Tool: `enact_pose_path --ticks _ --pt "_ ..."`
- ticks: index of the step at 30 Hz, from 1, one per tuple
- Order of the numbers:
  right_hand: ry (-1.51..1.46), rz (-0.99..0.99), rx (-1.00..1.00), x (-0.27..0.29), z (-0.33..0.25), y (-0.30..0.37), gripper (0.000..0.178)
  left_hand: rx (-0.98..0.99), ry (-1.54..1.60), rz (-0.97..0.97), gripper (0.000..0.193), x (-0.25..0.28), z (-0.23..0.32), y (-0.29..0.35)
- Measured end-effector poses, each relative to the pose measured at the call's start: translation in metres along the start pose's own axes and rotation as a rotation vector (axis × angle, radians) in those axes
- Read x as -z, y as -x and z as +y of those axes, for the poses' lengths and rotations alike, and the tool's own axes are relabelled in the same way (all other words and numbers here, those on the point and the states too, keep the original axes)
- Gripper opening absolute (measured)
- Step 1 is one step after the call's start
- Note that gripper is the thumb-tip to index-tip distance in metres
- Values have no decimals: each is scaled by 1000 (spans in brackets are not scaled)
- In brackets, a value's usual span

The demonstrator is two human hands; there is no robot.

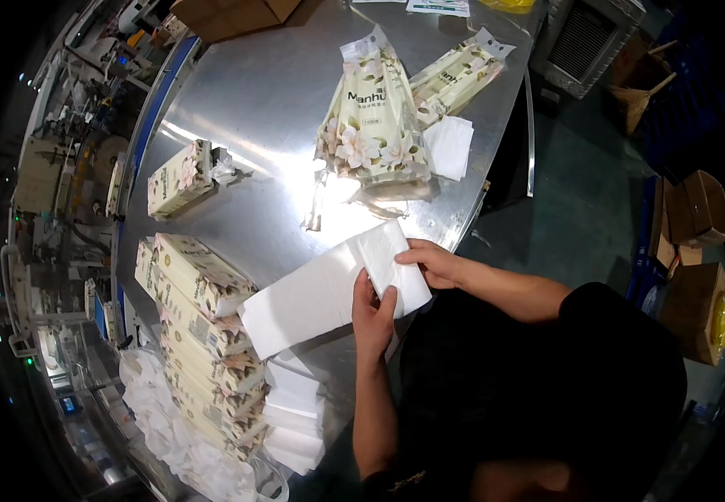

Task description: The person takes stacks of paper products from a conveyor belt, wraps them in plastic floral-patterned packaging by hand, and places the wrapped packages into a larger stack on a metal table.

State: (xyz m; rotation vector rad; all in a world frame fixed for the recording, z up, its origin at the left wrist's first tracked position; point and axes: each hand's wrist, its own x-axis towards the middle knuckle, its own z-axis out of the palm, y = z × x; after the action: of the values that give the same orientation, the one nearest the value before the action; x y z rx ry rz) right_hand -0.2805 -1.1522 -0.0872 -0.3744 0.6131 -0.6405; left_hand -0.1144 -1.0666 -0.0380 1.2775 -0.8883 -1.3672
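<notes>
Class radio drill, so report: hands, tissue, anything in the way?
Left hand, right hand: both holding white tissue. Flower-print packs crowd its left end.

The tissue is of white paper, matt and slightly creased. The table is of smooth, shiny metal. The packs have glossy plastic film.

We wear a black top behind the grip, its cloth so dark that seams and folds are hard to make out. To the right of the grip, a loose black sleeve ends in a rounded edge. Near the left forearm, well behind the grip, the cloth bears a small gold-toned marking, too blurred to tell. At the grip itself, our left hand and right hand are bare, as is the right forearm.
</notes>
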Motion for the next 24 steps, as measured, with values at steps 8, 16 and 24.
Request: enact_pose_path --ticks 8,16,24 --pt "-268 -25 -94 24 3 -7 57 -605 -1243 -107 69 23 -3 11" --pt "-299 16 -141 35 1 -9 61 -602 -1376 -317 77 29 -1 6" --pt "-356 -70 -152 43 4 -15 59 -759 -1378 -347 71 40 -21 -10"
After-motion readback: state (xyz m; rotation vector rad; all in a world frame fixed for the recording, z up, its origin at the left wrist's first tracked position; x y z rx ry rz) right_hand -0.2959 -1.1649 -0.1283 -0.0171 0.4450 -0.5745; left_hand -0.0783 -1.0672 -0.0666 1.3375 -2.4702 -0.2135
